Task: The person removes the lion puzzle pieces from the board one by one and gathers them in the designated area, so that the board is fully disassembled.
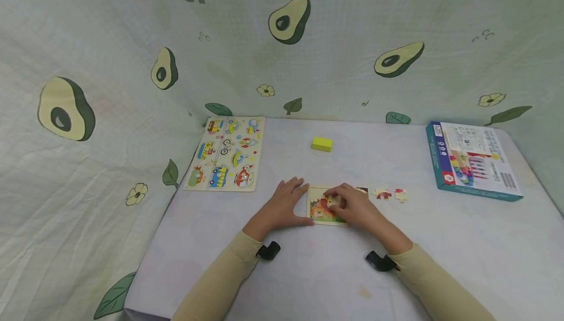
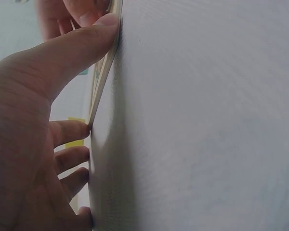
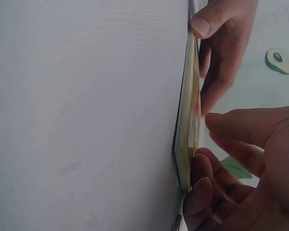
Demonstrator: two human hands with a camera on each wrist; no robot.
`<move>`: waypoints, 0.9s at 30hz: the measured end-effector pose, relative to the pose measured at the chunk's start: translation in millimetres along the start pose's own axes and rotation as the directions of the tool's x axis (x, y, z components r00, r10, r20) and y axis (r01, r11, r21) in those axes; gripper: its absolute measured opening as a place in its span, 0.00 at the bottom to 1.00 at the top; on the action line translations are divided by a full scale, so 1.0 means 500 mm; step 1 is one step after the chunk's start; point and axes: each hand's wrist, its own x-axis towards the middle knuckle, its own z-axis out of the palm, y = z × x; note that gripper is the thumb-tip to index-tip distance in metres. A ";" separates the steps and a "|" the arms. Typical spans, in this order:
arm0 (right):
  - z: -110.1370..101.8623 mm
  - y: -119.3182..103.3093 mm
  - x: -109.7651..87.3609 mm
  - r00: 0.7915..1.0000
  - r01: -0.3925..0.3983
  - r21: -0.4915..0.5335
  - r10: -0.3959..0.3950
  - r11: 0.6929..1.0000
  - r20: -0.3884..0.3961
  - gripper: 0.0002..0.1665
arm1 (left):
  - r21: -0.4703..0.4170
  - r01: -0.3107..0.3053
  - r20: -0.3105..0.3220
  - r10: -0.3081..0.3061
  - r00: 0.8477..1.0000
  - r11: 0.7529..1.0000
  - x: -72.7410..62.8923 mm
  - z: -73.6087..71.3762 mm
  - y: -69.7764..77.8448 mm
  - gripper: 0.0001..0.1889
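A small framed jigsaw puzzle point(image 1: 327, 222) with an orange and red animal picture lies in front of me. My left hand point(image 1: 286, 204) spreads along its left side, thumb at the near corner and fingertips by the far corner. In the left wrist view, the left thumb point(image 2: 94, 36) rests against the frame's edge. Over the picture, my right hand point(image 1: 359, 208) is bent, thumb and index finger around a small yellowish puzzle piece point(image 1: 329, 200). The right thumb point(image 3: 226, 124) comes close to the picture surface; the other right fingers curl by the frame's edge.
Two loose puzzle pieces, one red and white point(image 1: 382, 194) and one pale point(image 1: 401, 194), lie right of the frame. A yellow block point(image 1: 321, 144) stands behind it. At the far left is a vehicle picture board point(image 1: 222, 157); a flat box point(image 1: 476, 162) lies at the right.
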 end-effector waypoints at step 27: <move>0.004 -0.011 0.008 0.997 -0.051 -0.048 0.054 0.998 0.052 0.16 | -0.011 -0.002 0.008 0.002 1.000 1.000 -0.003 -0.003 0.004 0.55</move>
